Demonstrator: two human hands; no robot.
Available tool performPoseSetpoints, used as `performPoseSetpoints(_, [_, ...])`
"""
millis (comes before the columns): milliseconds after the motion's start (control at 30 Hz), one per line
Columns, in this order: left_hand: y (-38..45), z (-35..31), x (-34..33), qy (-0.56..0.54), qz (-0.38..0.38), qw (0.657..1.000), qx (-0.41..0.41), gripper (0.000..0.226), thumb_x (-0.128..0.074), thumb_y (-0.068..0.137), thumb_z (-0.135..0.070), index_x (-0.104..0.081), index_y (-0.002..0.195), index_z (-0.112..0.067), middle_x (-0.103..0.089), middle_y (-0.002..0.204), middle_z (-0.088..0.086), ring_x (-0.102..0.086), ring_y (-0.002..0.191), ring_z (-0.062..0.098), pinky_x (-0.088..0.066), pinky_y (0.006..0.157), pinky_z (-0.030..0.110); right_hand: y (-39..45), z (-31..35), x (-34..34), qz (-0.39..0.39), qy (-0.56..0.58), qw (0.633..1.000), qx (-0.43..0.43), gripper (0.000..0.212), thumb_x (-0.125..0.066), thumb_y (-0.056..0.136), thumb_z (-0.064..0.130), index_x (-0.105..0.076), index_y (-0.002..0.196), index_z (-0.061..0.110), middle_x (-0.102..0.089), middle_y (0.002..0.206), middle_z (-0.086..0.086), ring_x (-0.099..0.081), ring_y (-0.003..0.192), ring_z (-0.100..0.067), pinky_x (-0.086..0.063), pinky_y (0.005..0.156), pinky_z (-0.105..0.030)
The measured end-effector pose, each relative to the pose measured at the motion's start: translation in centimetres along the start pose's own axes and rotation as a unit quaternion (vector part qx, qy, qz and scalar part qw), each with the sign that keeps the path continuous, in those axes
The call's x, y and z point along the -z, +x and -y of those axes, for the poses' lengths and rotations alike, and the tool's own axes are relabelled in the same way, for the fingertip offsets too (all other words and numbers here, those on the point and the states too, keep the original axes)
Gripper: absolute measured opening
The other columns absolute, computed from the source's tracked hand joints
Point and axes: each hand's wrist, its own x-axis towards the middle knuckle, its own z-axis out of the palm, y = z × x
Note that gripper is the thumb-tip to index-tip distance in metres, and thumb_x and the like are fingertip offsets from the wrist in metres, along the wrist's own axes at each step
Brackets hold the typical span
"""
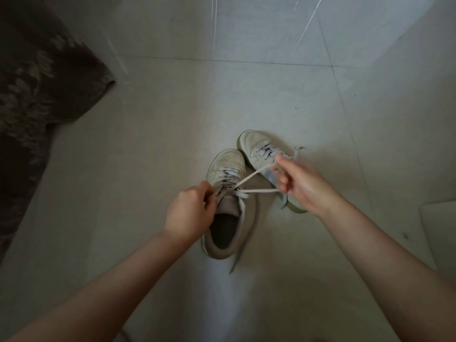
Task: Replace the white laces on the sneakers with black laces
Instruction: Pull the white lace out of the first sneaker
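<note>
Standing side by side on the pale tiled floor (pixel 172 99), two worn white sneakers point their toes away from the person. The near sneaker (pixel 228 206) sits left of centre with its mouth gaping toward the camera, showing only a dark insole inside. The far sneaker (pixel 259 150) lies just beside it to the right, angled outward, its heel end hidden behind the right hand, so its inside cannot be seen.

The left hand (pixel 188 213) hovers over the near sneaker's tongue, its fingers (pixel 209 191) curled and pinching a piece of the white lace (pixel 249 180) at the upper eyelets. The right hand (pixel 299 185) is held out over the far sneaker, its fingers (pixel 281 164) pressed together round the same lace. Two taut strands run from the near sneaker's top eyelets across to that hand, spreading apart as they go. One loose lace end trails down the near sneaker's right side onto the floor. The far sneaker is still laced in white, a loose end lying beyond the right hand.

A dark patterned rug (pixel 37 82) fills the left edge of the view, well apart from the shoes
</note>
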Motion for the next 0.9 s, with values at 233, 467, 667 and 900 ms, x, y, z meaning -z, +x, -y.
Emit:
performPoseSetpoints(233, [-0.1, -0.2, 0.0, 0.011, -0.008, 0.999, -0.034, 0.039, -0.044, 0.085, -0.034, -0.068, 0.116, -0.030, -0.064, 0.080, 0.006, -0.066, 0.075, 0.029, -0.053, 0.066, 0.041, -0.3, 1.5, 2.7, 0.060, 0.259, 0.964, -0.027, 0.019, -0.049, 0.089, 0.025, -0.052, 0.072, 0.017, -0.044, 0.056, 0.007, -0.044, 0.055, -0.008, -0.041, 0.067, -0.023])
performPoseSetpoints(467, [0.0, -0.6, 0.2, 0.069, 0.008, 0.995, -0.076, 0.041, -0.040, 0.088, -0.027, -0.063, 0.122, -0.031, -0.062, 0.088, 0.007, -0.062, 0.073, 0.034, -0.052, 0.061, 0.038, -0.1, 0.0, 0.8, 0.066, -0.140, 0.988, 0.004, 0.027, -0.052, 0.096, 0.030, -0.066, 0.086, 0.009, -0.028, 0.048, 0.008, -0.026, 0.045, -0.008, -0.033, 0.047, -0.019])
performPoseSetpoints(667, [0.2, -1.2, 0.2, 0.142, 0.065, 0.986, -0.064, 0.043, -0.043, 0.094, -0.019, -0.051, 0.133, -0.036, -0.057, 0.108, 0.007, -0.061, 0.088, 0.036, -0.048, 0.071, 0.036, 0.5, 1.5, 1.7, -0.099, 0.177, 0.975, 0.086, 0.028, -0.043, 0.100, 0.020, -0.056, 0.077, 0.012, -0.051, 0.059, 0.004, -0.044, 0.052, -0.008, -0.033, 0.046, -0.018])
performPoseSetpoints(900, [0.7, -2.9, 0.6, 0.235, 0.082, 0.967, -0.057, 0.038, -0.043, 0.095, -0.026, -0.049, 0.132, -0.033, -0.045, 0.122, 0.005, -0.057, 0.101, 0.029, -0.044, 0.067, 0.033, 1.2, -0.7, 1.6, -0.290, -0.242, 0.910, 0.171, 0.032, -0.063, 0.087, 0.017, -0.054, 0.117, 0.009, -0.056, 0.111, -0.007, -0.054, 0.094, -0.015, -0.042, 0.085, -0.025])
